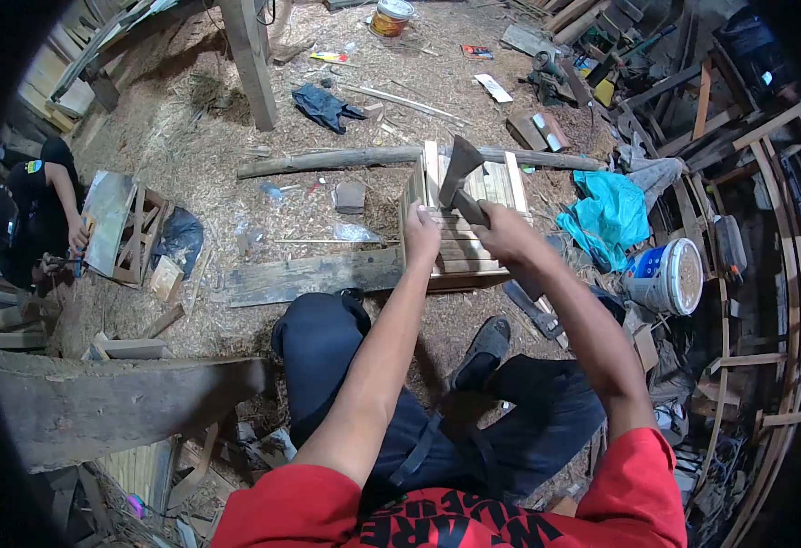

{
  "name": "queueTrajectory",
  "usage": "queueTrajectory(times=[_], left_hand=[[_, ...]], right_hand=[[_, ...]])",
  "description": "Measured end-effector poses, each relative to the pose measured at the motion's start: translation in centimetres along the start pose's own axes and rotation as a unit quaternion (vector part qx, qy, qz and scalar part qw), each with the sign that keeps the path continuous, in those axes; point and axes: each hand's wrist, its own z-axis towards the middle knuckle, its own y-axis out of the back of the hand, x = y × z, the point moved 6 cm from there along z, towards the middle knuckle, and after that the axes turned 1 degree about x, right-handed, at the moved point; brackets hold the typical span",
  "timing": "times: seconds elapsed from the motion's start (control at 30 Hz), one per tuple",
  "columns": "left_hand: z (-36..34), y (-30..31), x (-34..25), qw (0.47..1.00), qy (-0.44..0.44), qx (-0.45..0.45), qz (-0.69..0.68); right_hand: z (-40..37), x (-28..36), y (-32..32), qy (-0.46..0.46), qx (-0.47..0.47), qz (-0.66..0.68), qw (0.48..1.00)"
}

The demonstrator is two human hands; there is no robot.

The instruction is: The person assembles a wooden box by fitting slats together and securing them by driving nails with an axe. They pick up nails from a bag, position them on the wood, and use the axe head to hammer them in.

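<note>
A box of pale wooden slats (pixel 466 248) stands in front of my knees. My right hand (pixel 507 236) is wrapped around the handle of a hatchet (pixel 461 172), whose broad, dark head is raised above the box top. Against the left edge of the slats is my left hand (pixel 421 237), its fingers drawn together. Whatever is between those fingers is too small or hidden to make out.
A plank (pixel 314 277) and a long pole (pixel 337 161) lie on the shavings-covered floor. To the right are a teal plastic sheet (pixel 609 217) and a white bucket (pixel 684 277). Another person (pixel 40 215) works at the left beside a wooden frame (pixel 136 228).
</note>
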Motion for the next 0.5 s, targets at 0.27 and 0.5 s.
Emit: queueTrajectory(times=[0.27,0.5], left_hand=[[1.1,-0.4,1.0,1.000,0.013,0.008,0.022],[0.3,0.5,0.0,1.000,0.004,-0.015,0.025]], right_hand=[[-1.8,3.1,3.2,0.078,-0.191,0.055,0.977],[-0.8,1.5,3.9,0.085,-0.190,0.059,0.976]])
